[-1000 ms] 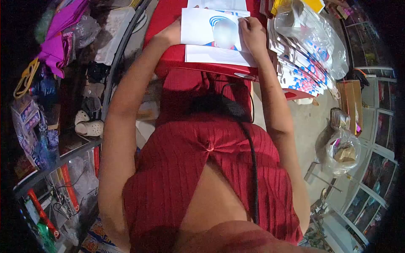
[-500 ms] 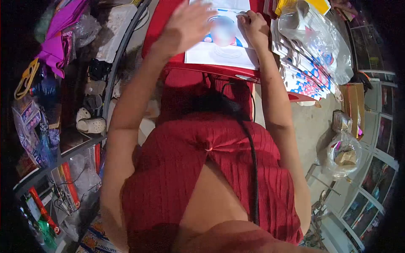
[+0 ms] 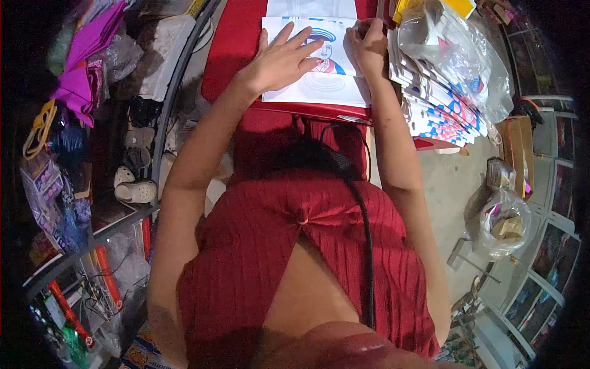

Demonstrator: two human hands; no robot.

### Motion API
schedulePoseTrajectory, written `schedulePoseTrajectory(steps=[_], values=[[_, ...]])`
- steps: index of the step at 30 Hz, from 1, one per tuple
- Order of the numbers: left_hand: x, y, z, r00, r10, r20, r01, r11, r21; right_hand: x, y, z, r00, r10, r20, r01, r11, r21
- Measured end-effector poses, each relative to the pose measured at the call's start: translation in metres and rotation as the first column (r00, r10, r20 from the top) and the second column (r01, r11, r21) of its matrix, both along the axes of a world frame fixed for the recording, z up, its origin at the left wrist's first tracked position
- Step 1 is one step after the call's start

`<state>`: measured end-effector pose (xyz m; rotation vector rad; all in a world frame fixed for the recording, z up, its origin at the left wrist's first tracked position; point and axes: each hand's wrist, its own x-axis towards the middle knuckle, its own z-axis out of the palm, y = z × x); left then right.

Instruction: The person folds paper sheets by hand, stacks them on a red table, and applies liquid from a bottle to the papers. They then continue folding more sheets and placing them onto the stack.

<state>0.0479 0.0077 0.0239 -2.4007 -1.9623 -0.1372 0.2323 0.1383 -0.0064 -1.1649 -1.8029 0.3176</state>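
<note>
Sheet (image 3: 341, 58): white, with a blue and red print; it lies on the red table (image 3: 230, 49) close to the near edge, roughly midway along it, partly covered by a hand. A line crosses it below the print; whether that is a crease or the border of another layer, I cannot tell.
Left hand (image 3: 279, 64): spread wide, palm down over the sheet's left part, fingers pointing to the table's far side, thumb over the print. It holds nothing; how firmly it presses, if at all, cannot be judged.
Right hand (image 3: 370, 44): narrow, fingers bent together at the sheet's right edge, near its far right corner. Whether the tips pinch the paper cannot be made out.
Back paper (image 3: 313, 8): white, just past the sheet's far edge, cut off by the top of the view.
Stack (image 3: 439, 117): many printed white layers, fanned, at the table's right side, near the right forearm.
Plastic (image 3: 464, 55): clear and crumpled, over the stack's far right part.
Feel: probably very light, thin and bendy, likely to crease under a hard squeeze and to slide if the tabletop is slick.
Hold: best pinched between thumb and finger at the right edge or a near corner, with a flat palm steadying the middle.
</note>
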Motion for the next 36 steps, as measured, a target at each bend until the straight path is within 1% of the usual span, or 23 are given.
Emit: schedulePoseTrajectory(steps=[3,7,10,12,16,22,24,27,33,36], values=[[-0.001,0.001,-0.001,0.999,-0.016,0.028,0.016,1.000,0.008,0.001,0.003,-0.003,1.000,0.001,0.026,-0.002,0.999,0.036],[-0.002,0.001,-0.001,0.999,-0.013,0.029,0.012,1.000,0.021,0.000,0.004,-0.006,1.000,-0.018,0.009,0.018,1.000,0.006],[-0.001,0.001,-0.002,0.999,-0.012,0.041,0.010,0.999,0.033,0.000,0.002,-0.002,0.999,-0.036,0.020,0.035,0.999,0.038],[-0.002,0.001,-0.004,0.999,-0.009,0.042,0.007,0.999,0.040,-0.001,-0.002,0.001,0.998,-0.054,0.025,0.054,0.999,0.001],[-0.003,0.003,-0.005,1.000,-0.017,0.007,0.017,0.999,0.040,0.000,0.004,-0.005,1.000,-0.029,0.006,0.029,1.000,-0.006],[-0.003,0.002,0.000,1.000,-0.004,0.001,0.004,1.000,-0.004,0.000,0.010,-0.013,1.000,-0.025,-0.007,0.025,0.998,0.059],[-0.003,0.003,-0.001,1.000,-0.008,0.014,0.008,1.000,-0.002,-0.002,0.011,-0.012,1.000,-0.018,-0.004,0.018,0.985,0.170],[-0.003,0.002,-0.005,1.000,-0.008,0.006,0.007,1.000,0.019,-0.006,0.006,-0.006,0.997,-0.050,-0.058,0.058,0.987,0.152],[-0.004,0.004,-0.010,1.000,-0.001,-0.015,0.002,0.999,0.051,-0.006,0.010,-0.009,0.998,-0.034,-0.051,0.041,0.991,0.129],[-0.004,0.003,-0.015,1.000,0.000,0.007,-0.001,0.998,0.062,-0.004,0.002,-0.006,1.000,-0.016,-0.022,0.019,0.989,0.146]])
